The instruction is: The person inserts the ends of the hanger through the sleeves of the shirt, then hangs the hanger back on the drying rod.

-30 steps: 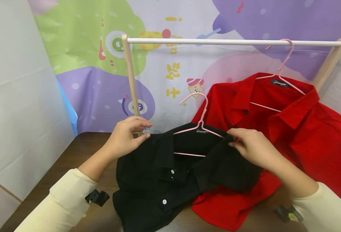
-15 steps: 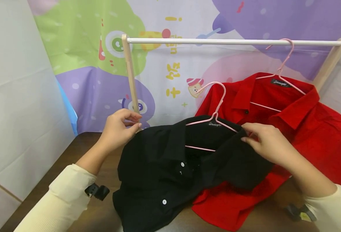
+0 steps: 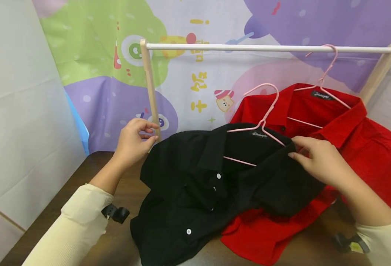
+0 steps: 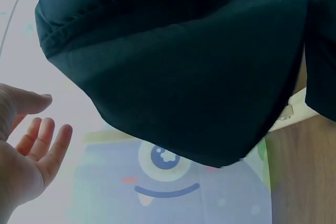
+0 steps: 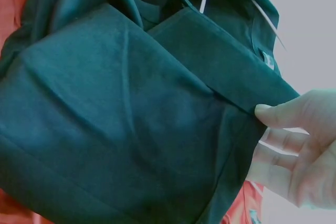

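Observation:
A black button-up shirt (image 3: pixel 182 207) with white buttons hangs on a pink hanger (image 3: pixel 263 120), its lower part on the table. My right hand (image 3: pixel 325 160) pinches the shirt beside the collar; the right wrist view shows the thumb in front of the black cloth (image 5: pixel 131 103) and the fingers behind it. My left hand (image 3: pixel 133 142) is by the shirt's other shoulder. In the left wrist view the left hand (image 4: pixel 31 145) has thumb and fingers apart, loosely bent, holding nothing, with a gap to the cloth (image 4: pixel 184 77).
A rack with a white rail (image 3: pixel 235 47) and wooden posts (image 3: pixel 150 81) stands at the back. From its right part hangs a red shirt (image 3: pixel 371 155) on a pink hanger (image 3: pixel 330 66), partly behind the black one. The table (image 3: pixel 82 192) is dark brown, before a cartoon-print cloth backdrop (image 3: pixel 99 44).
The black shirt and its hanger have moved up and to the right with my right hand. My left hand has gone up and left, away from the shirt's shoulder.

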### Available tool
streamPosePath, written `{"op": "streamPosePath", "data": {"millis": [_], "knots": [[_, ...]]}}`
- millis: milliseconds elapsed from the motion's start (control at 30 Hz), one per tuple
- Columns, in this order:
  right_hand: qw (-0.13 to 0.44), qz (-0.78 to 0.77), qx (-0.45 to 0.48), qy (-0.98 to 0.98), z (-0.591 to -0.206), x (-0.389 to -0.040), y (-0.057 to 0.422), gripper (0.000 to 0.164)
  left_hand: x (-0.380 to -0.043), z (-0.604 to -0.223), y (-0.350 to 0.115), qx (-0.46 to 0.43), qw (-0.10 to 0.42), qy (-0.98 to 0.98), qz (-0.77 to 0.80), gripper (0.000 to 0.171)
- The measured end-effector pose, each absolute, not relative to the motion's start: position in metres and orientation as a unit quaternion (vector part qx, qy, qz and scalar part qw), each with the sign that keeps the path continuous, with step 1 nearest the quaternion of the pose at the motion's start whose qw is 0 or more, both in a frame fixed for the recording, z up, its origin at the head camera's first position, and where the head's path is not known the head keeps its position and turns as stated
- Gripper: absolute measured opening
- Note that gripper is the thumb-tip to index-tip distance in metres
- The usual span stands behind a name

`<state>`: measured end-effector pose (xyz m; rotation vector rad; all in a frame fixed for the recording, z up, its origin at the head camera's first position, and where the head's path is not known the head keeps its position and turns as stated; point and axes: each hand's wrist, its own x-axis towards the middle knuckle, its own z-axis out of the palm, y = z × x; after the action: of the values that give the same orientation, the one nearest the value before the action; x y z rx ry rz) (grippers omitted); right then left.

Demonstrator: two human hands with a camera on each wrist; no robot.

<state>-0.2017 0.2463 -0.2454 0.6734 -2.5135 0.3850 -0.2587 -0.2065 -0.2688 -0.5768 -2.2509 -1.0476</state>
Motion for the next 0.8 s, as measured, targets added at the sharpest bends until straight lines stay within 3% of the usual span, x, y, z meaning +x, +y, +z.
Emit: {"op": "streamPosePath", "data": {"millis": [600,800], "knots": [[0.263,0.128,0.186,-0.938,-0.212,-0.209,0.261,0.025,-0.289,-0.261,-0.198,-0.084,0.330,-0.808,-0.481,0.027],[0.266,0.124,0.164,-0.942,-0.197,-0.214,0.262,0.019,-0.298,-0.262,-0.204,-0.070,0.276,-0.816,-0.503,0.049]]}}
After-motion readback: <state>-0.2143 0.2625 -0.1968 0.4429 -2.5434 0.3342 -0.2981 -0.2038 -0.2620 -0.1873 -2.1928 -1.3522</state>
